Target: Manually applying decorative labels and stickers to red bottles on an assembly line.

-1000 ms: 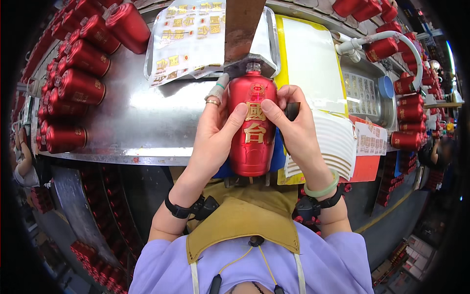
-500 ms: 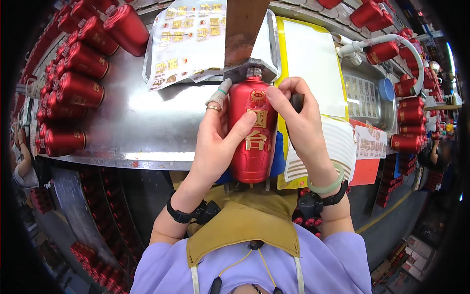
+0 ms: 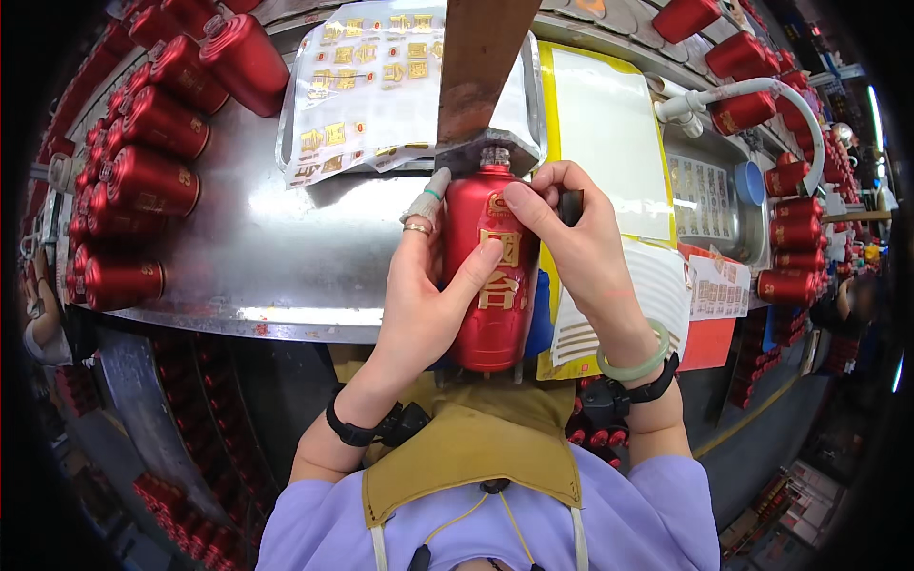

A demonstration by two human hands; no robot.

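A glossy red bottle (image 3: 487, 328) with gold lettering lies in front of me, its bare clear neck pointing away. My left hand (image 3: 426, 303) holds its left side, the thumb on the front by the gold characters. A pale cover sits on that hand's index finger, which stretches along the bottle's shoulder. My right hand (image 3: 581, 233) presses its thumb on the small gold emblem near the shoulder. The other right fingers curl round a small black object (image 3: 570, 206), mostly hidden. Beyond the neck is a brown upright post (image 3: 481, 67) with a dark metal foot.
Several red bottles (image 3: 152, 181) crowd the metal table's left side. Sheets of gold stickers (image 3: 357, 90) lie on a tray behind. To the right are a yellow-edged white board (image 3: 609, 143), striped strips (image 3: 628, 305), a sink with a white curved pipe (image 3: 762, 88) and a blue bowl (image 3: 749, 183).
My right thumb has slid left and down onto the small emblem, covering part of it. The bottle sits slightly lower in the picture, as the whole view has shifted a little.
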